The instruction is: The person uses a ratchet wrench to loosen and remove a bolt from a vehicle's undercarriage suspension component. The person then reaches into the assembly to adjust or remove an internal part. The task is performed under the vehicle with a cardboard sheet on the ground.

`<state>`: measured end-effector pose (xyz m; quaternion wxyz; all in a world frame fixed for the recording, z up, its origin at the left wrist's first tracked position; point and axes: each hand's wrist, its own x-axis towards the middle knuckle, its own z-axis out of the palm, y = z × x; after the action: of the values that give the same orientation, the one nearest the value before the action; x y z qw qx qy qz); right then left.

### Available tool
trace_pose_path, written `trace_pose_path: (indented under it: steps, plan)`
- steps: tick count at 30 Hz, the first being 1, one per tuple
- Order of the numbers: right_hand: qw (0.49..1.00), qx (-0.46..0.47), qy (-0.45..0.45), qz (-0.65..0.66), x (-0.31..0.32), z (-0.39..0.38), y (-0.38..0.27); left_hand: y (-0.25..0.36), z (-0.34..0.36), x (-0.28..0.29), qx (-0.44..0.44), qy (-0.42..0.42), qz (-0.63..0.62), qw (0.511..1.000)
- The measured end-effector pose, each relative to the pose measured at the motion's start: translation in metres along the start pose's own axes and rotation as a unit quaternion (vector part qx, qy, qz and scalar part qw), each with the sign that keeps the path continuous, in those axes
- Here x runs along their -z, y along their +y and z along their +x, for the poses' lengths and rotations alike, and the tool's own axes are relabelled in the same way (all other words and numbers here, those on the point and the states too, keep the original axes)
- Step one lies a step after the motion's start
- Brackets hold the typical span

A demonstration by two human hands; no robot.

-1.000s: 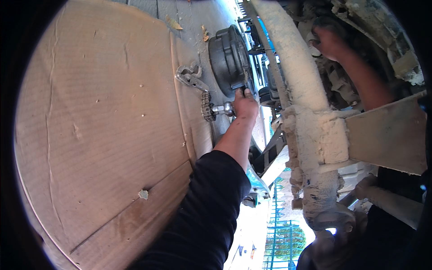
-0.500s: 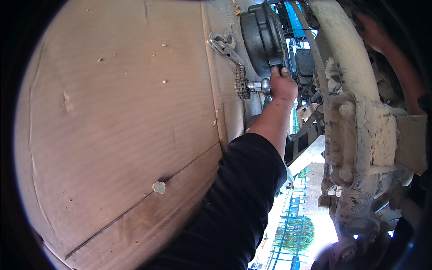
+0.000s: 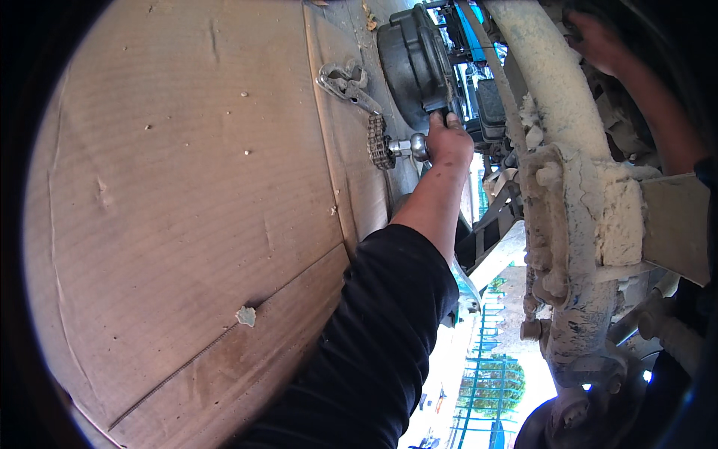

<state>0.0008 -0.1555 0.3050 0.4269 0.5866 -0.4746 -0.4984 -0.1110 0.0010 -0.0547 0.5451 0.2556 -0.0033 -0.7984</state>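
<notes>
My left hand (image 3: 449,143) grips the edge of a round black plastic pan (image 3: 407,67), thumb and a finger showing at its near rim. The pan stands tilted beside the cardboard. Close by that wrist lies a chain wrench (image 3: 347,81), its dirty chain (image 3: 379,142) bunched next to a chrome socket tool head (image 3: 410,147); the rest of that tool is hidden behind the hand. At the upper right, my right hand (image 3: 598,43) reaches in among dark vehicle parts. Its fingers are curled in shadow, and what they hold cannot be made out.
A big brown cardboard sheet (image 3: 194,187) covers the left, with small crumbs and a pale flake (image 3: 245,316) on it. A thick mud-caked vehicle beam (image 3: 572,150) runs down the right between my arms. Beyond, a green fence (image 3: 479,396) shows in bright light.
The whole view has shifted a little, so the scene sits further left. My left hand keeps its grip on the pan, and my right hand stays among the vehicle parts.
</notes>
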Motion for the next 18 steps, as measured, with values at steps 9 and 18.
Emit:
trace_pose_path:
  steps: [9,18]
  plan:
    - [1.0,0.024,0.02,0.001,-0.015,0.009,0.011,0.004,0.0,0.002,0.01,-0.01,0.009,1.0]
    - [0.997,-0.004,-0.037,0.068,0.023,-0.005,-0.03,0.009,0.0,0.005,0.013,-0.02,0.026,0.999]
